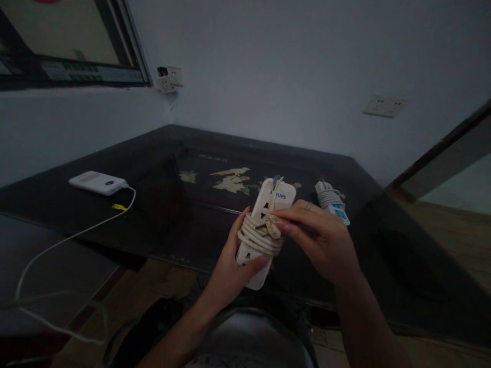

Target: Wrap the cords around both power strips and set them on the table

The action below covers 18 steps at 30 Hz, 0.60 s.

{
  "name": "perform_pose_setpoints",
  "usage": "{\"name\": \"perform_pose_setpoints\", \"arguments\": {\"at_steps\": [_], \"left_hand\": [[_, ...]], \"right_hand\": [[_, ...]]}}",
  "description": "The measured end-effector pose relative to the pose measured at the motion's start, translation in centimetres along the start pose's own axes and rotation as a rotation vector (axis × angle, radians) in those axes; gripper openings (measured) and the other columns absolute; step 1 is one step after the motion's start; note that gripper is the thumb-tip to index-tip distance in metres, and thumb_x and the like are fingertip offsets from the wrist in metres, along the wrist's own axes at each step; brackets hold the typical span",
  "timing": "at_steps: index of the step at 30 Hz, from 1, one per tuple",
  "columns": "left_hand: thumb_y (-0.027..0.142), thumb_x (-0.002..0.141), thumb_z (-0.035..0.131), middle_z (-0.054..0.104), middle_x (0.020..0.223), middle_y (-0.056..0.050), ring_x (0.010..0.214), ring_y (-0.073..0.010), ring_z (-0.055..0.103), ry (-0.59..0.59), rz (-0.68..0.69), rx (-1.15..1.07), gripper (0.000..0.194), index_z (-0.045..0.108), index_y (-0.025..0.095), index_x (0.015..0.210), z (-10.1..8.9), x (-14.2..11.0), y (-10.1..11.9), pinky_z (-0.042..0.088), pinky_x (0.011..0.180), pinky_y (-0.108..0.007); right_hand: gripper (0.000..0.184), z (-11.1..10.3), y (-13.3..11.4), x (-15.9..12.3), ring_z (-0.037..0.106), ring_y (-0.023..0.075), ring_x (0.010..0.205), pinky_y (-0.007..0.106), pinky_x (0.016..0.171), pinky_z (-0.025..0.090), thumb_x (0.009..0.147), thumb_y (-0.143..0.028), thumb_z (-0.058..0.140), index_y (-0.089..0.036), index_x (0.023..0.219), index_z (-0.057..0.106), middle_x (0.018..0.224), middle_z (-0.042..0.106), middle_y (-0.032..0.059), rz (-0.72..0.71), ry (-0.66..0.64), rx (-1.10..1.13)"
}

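Observation:
I hold a white power strip [273, 200] over the near edge of a dark table [161, 204]. Its cream cord [258, 236] is wound round its middle in several turns. My left hand [230, 268] grips the strip from below, thumb across its lower end. My right hand [322, 240], with a ring on one finger, pinches the cord's plug end [273, 225] against the coil. Both hands are closed on the strip and its cord.
A second white strip with wrapped cord [333, 202] lies on the table just right of my right hand. A white power bank [97, 182] with a white cable [69, 237] sits at the left. Wall sockets [384, 106] are on the wall behind.

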<state>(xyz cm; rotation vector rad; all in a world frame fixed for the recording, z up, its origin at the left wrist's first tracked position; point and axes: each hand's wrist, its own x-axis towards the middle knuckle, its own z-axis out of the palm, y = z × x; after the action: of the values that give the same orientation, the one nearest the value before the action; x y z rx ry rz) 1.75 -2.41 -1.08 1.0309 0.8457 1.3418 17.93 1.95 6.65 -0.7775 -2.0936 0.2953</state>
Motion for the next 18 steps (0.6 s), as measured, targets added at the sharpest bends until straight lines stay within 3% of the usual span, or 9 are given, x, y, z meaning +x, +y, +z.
{"name": "perform_pose_setpoints", "arguments": {"at_steps": [7,11,14,18], "left_hand": [[0.025,0.07,0.077,0.053,0.132,-0.013,0.076,-0.02,0.067,-0.079,-0.129,-0.076,0.095,0.021,0.032,0.147,-0.4,0.3,-0.4,0.058,0.065,-0.034],[0.026,0.07,0.078,0.053,0.132,-0.013,0.069,-0.0168,0.067,-0.016,-0.083,-0.087,0.095,0.021,0.034,0.146,-0.1,0.9,-0.3,0.058,0.061,-0.032],[0.027,0.069,0.079,0.055,0.129,-0.013,0.066,-0.0177,0.067,-0.057,-0.116,-0.143,0.099,0.019,0.035,0.146,-0.1,1.1,-0.1,0.058,0.058,-0.033],[0.026,0.069,0.079,0.063,0.116,-0.012,0.064,-0.0195,0.068,-0.138,-0.16,-0.224,0.102,0.014,0.034,0.147,-0.4,0.9,-0.1,0.058,0.055,-0.033]], "right_hand": [[0.016,0.5,1.0,-0.2,0.066,0.0175,0.084,0.031,0.074,0.052,0.087,-0.019,0.059,-0.022,0.097,0.071,0.089,0.072,0.0041,0.021,-0.051,0.036],[0.021,1.7,1.3,0.0,0.063,0.0176,0.083,0.032,0.074,0.051,0.089,-0.017,0.053,-0.021,0.099,0.071,0.088,0.068,0.005,0.01,0.098,-0.017],[0.019,2.3,1.5,0.2,0.061,0.0218,0.097,0.039,0.083,0.05,0.088,-0.021,0.055,-0.023,0.096,0.071,0.1,0.067,0.0069,0.0,0.206,-0.055],[0.017,2.3,2.1,0.6,0.056,0.0242,0.118,0.053,0.108,0.029,0.089,-0.021,0.052,-0.025,0.099,0.065,0.114,0.068,0.0034,-0.117,0.106,-0.007]]}}
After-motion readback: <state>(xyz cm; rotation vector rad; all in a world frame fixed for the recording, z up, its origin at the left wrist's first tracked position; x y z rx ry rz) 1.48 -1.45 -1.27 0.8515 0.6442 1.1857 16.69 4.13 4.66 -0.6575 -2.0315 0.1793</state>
